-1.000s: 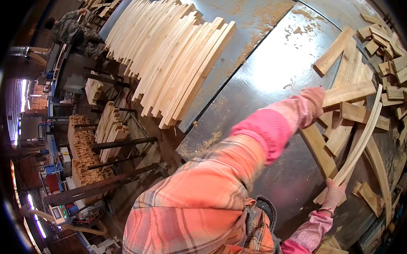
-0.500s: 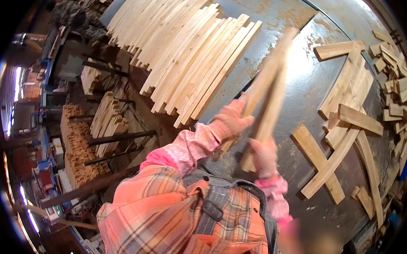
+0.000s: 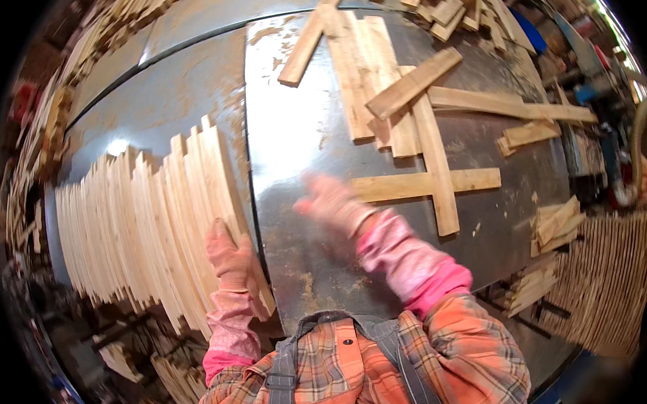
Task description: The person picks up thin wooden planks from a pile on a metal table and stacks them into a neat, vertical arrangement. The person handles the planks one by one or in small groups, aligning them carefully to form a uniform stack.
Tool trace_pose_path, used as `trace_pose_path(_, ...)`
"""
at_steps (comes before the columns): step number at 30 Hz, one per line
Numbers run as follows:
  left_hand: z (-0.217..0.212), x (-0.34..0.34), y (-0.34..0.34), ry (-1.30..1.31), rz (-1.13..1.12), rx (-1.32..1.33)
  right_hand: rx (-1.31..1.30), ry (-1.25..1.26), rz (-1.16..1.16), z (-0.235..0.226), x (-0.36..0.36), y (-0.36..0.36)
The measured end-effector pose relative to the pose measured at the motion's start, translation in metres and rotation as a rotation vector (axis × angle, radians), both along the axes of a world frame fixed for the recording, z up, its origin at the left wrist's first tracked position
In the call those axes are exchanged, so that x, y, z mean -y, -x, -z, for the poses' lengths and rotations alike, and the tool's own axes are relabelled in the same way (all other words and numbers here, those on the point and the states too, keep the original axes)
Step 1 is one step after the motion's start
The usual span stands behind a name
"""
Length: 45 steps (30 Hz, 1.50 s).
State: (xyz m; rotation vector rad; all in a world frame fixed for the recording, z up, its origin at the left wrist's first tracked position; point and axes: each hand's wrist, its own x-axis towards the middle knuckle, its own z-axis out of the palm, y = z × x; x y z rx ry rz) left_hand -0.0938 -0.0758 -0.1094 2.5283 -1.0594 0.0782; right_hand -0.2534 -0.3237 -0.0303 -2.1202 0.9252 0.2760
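Note:
My left hand point(image 3: 228, 259), in a pinkish work glove, lies on the right end of a long row of pale wooden strips point(image 3: 138, 230). Its fingers stretch along the tops and its thumb is apart. Smeared by motion, my right hand point(image 3: 330, 204) is above the metal table, its fingers apart and nothing seen in them. Just beyond it, a wooden strip point(image 3: 385, 187) lies crosswise beneath a longer wooden board point(image 3: 438, 178).
More boards point(image 3: 347, 73) lie crossed on the metal table point(image 3: 292, 258). Short offcuts point(image 3: 451, 12) are heaped at the far edge. A dark seam point(image 3: 250, 155) runs between the table plates. Stacked strips point(image 3: 609, 279) stand off the table at right.
My view has turned to the right. The two strips that were in my hands are no longer held; my left hand is now on the row, my right hand away from it.

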Motion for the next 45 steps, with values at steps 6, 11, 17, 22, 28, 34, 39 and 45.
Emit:
trace_pose_path(6,-0.012,0.17,-0.087,0.281,0.27,0.038,-0.041,0.316,0.694,-0.008,0.208,0.085)
trace_pose_path(11,-0.011,0.362,-0.128,-0.078,0.241,0.014,-0.109,0.151,0.902,-0.002,0.299,0.046)
trace_pose_path(17,0.014,0.447,-0.106,-0.339,0.221,-0.178,-0.4,0.312,0.927,0.04,0.318,-0.012)
trace_pose_path(22,0.025,0.41,-0.037,-0.286,0.148,-0.153,-0.288,0.355,0.834,0.039,0.302,0.01)
trace_pose_path(28,0.013,0.301,0.038,0.031,0.207,-0.917,-0.083,0.368,0.766,0.036,0.252,0.115)
trace_pose_path(34,-0.002,0.248,0.082,0.212,0.284,-1.644,-0.112,0.349,0.647,0.03,0.179,0.2)
trace_pose_path(39,-0.016,0.298,0.106,-0.214,0.157,-0.758,-0.433,0.371,0.723,0.04,0.119,0.214)
trace_pose_path(45,-0.002,0.356,0.116,-0.249,-0.027,-0.696,-0.445,0.235,0.78,0.041,0.121,0.22)
